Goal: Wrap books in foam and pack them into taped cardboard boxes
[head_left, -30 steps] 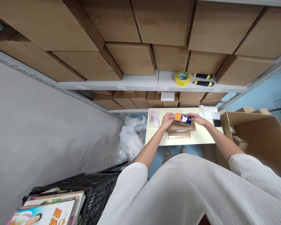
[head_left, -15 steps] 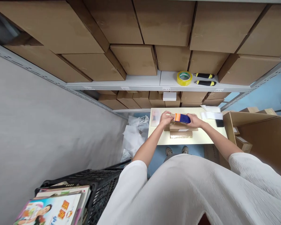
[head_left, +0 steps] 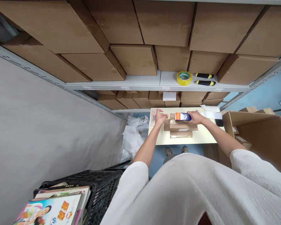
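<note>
My right hand (head_left: 194, 117) is closed on the right end of a small flat blue-and-orange package (head_left: 183, 116), its orange end pointing left. The package is over the far part of a brown cardboard box (head_left: 183, 126) with shiny clear tape on it and a white label on its near side. My left hand (head_left: 161, 117) is apart from the package, left of the box, its fingers curled together; whether they pinch something small is hidden. In front of the box lies a flat brown piece with a shiny clear surface (head_left: 181, 134). All this is on a cream table (head_left: 159, 137).
A yellow tape roll (head_left: 184, 78) and two black-and-yellow utility knives (head_left: 205, 83) lie on the shelf (head_left: 142, 80) among cardboard boxes. An open carton (head_left: 259, 134) stands right, a black crate (head_left: 103, 187) of magazines lower left. White wrapping (head_left: 132, 137) lies left of the table.
My left hand has let go of the package's left end and moved left. My right hand still holds the package, now tilted so its face catches more light.
</note>
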### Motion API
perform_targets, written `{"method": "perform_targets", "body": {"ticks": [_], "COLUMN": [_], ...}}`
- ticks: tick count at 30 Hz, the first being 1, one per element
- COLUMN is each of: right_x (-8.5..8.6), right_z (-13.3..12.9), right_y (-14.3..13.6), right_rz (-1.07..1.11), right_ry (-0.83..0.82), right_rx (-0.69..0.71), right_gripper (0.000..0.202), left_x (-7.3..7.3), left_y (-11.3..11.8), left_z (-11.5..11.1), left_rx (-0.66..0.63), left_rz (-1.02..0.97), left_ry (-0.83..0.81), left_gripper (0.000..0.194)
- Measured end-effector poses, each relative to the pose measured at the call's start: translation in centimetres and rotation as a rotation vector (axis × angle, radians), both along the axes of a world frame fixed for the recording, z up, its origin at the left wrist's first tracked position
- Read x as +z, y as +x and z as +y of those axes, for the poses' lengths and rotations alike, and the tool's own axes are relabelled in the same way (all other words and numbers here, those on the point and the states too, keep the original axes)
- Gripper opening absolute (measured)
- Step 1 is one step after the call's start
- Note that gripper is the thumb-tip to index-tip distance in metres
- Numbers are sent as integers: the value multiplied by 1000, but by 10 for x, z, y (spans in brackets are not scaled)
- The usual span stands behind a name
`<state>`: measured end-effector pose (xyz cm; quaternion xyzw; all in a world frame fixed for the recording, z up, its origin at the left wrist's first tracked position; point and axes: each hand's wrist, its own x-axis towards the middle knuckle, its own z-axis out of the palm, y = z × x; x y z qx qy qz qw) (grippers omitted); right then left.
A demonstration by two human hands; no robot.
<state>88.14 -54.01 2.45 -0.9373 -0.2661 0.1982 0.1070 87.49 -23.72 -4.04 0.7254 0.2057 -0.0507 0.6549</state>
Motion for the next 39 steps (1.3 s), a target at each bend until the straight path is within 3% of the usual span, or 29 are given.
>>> {"method": "perform_targets", "body": {"ticks": [5,13,39], "right_x": [10,23,20], "right_z": [-12,2,35], "right_y": [9,10,11], "right_rz": [10,-2,-39], "right_ry": [-75,-202,-317], "right_rx": [43,89,133], "right_gripper": [38,35,39], "left_x": [-9,-29,-68], "left_y": [-4,-17,-29], "left_z": [18,3,3], "left_rx": [9,65,170], "left_rz": [38,95,108], "left_ry": [-90,-182,-146], "left_gripper": [58,61,59]}}
